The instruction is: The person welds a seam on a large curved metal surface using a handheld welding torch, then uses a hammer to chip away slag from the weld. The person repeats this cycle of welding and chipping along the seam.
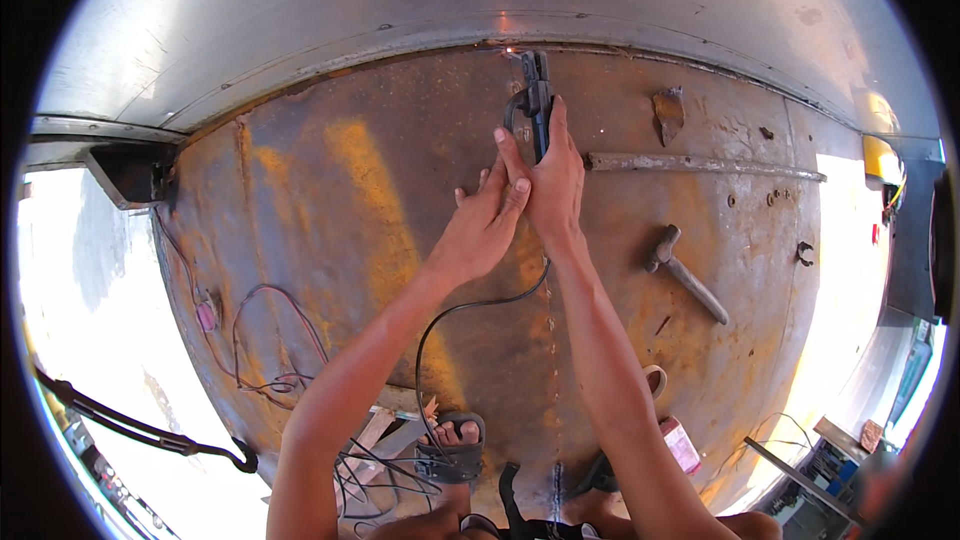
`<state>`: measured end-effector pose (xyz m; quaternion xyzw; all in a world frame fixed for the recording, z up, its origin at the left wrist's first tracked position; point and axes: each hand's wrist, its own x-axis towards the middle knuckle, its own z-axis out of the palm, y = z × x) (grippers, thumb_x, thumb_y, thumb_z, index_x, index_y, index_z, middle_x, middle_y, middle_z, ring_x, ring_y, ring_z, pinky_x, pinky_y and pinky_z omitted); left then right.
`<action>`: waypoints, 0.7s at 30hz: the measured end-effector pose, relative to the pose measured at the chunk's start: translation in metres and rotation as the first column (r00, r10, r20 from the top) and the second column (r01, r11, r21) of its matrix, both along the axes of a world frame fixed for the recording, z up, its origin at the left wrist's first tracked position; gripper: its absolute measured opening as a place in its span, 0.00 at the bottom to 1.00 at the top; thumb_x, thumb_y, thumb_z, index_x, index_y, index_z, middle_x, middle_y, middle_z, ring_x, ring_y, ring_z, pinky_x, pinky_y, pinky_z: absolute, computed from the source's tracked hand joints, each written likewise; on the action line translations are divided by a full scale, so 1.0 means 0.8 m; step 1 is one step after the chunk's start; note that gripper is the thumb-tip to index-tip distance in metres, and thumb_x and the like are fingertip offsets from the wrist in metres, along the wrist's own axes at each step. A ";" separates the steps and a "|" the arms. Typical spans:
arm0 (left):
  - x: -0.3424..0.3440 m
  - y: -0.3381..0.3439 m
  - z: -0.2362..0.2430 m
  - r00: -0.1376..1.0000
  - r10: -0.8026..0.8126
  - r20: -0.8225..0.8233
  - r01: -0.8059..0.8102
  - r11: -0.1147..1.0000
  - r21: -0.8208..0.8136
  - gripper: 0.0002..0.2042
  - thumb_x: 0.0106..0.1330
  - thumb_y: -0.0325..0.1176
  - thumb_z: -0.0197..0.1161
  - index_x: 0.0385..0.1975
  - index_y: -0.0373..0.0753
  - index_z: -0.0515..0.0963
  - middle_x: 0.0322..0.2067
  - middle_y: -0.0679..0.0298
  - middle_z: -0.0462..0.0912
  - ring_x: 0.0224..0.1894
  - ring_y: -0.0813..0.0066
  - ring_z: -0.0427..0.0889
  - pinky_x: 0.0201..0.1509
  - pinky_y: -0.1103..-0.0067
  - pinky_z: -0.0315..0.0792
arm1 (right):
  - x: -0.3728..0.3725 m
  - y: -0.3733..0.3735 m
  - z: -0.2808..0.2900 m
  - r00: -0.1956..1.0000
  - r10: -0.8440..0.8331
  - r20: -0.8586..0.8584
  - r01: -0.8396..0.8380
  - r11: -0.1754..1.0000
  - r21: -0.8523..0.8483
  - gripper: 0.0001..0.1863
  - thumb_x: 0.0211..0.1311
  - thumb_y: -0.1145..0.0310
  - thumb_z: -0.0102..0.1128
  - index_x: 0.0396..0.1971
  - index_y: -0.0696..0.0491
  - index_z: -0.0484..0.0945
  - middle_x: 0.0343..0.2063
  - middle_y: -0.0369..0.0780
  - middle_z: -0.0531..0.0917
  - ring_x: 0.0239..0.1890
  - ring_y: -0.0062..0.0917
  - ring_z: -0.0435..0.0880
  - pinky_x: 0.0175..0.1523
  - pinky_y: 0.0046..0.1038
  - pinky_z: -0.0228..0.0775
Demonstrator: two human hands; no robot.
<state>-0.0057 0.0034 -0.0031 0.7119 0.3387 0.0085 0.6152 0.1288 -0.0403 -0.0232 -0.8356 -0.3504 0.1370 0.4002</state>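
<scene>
My right hand [556, 185] is closed on a black welding electrode holder [538, 105], with its thumb and forefinger stretched along the handle. A bright spark [509, 50] glows beyond the jaws, where the rusty steel floor meets the metal wall. My left hand [480, 230] rests against the base of the right hand. Its fingers are apart, and the thumb lies across the right hand's edge; no tool shows in it. From the holder, a black cable [430, 325] loops back toward my left foot.
On the rusty floor [300, 270], a hammer [688, 275] and a long metal bar [705, 167] lie to the right. A rusty scrap piece [668, 115] sits beyond the bar. Thin wires [238, 340] trail on the left, and wood pieces [375, 435] lie beside my sandalled foot [455, 445].
</scene>
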 end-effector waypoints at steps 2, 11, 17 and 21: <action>0.000 0.001 -0.001 1.000 -0.003 -0.008 0.003 1.000 0.004 0.38 0.86 0.59 0.36 0.85 0.39 0.42 0.82 0.49 0.56 0.84 0.46 0.51 0.84 0.46 0.29 | 0.000 0.000 0.001 1.000 -0.001 0.001 0.001 1.000 -0.005 0.49 0.68 0.49 0.73 0.76 0.66 0.60 0.54 0.59 0.83 0.54 0.54 0.86 0.56 0.46 0.79; 0.002 0.001 -0.002 1.000 -0.011 -0.018 0.012 1.000 0.020 0.37 0.86 0.59 0.36 0.84 0.40 0.44 0.80 0.48 0.61 0.83 0.44 0.54 0.84 0.45 0.31 | 0.001 -0.001 0.003 1.000 -0.005 -0.008 0.004 1.000 -0.029 0.49 0.69 0.49 0.72 0.76 0.67 0.59 0.53 0.59 0.84 0.53 0.55 0.87 0.55 0.47 0.79; 0.002 0.001 -0.005 1.000 0.004 -0.015 -0.003 0.999 0.039 0.37 0.86 0.58 0.37 0.84 0.40 0.45 0.79 0.48 0.63 0.82 0.43 0.56 0.83 0.43 0.32 | 0.002 0.000 -0.001 1.000 0.005 0.010 -0.005 1.000 -0.026 0.49 0.69 0.49 0.72 0.76 0.67 0.59 0.54 0.59 0.84 0.54 0.56 0.86 0.56 0.47 0.79; 0.003 0.001 -0.003 1.000 0.013 -0.012 -0.013 0.999 0.031 0.36 0.87 0.57 0.37 0.84 0.39 0.46 0.79 0.48 0.64 0.82 0.43 0.56 0.83 0.43 0.32 | 0.002 0.000 -0.003 1.000 0.005 0.015 -0.005 1.000 -0.016 0.49 0.70 0.49 0.72 0.76 0.67 0.59 0.54 0.60 0.84 0.54 0.56 0.86 0.57 0.46 0.79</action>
